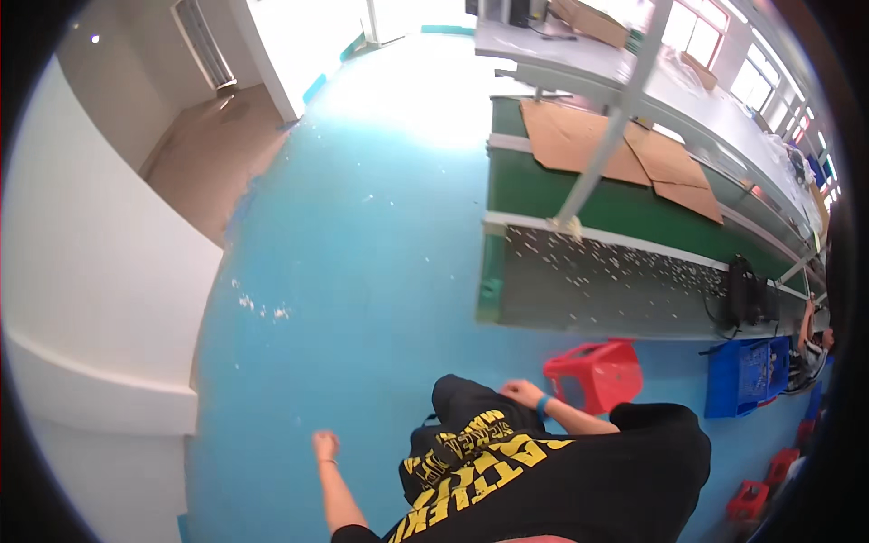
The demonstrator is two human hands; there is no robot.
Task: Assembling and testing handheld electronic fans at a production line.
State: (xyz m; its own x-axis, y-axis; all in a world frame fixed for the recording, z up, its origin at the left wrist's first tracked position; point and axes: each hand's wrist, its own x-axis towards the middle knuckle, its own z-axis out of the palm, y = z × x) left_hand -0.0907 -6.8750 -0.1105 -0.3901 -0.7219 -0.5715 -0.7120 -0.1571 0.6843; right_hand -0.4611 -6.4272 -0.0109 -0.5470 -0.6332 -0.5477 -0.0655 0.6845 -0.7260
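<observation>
My left hand hangs out over the blue floor, its fingers curled in, with nothing seen in it. At my right side, my right hand is held beside the dark trousers; its fingers are bent and no object shows in them. A blue band circles the right wrist. Nearest to that hand is a red plastic stool, just beyond the forearm and apart from the fingers.
To the right runs a long workbench with cardboard on its green lower shelf. White bits dot the dark panel below. Farther right are a blue crate, a seated person and red stools. A white wall stands left.
</observation>
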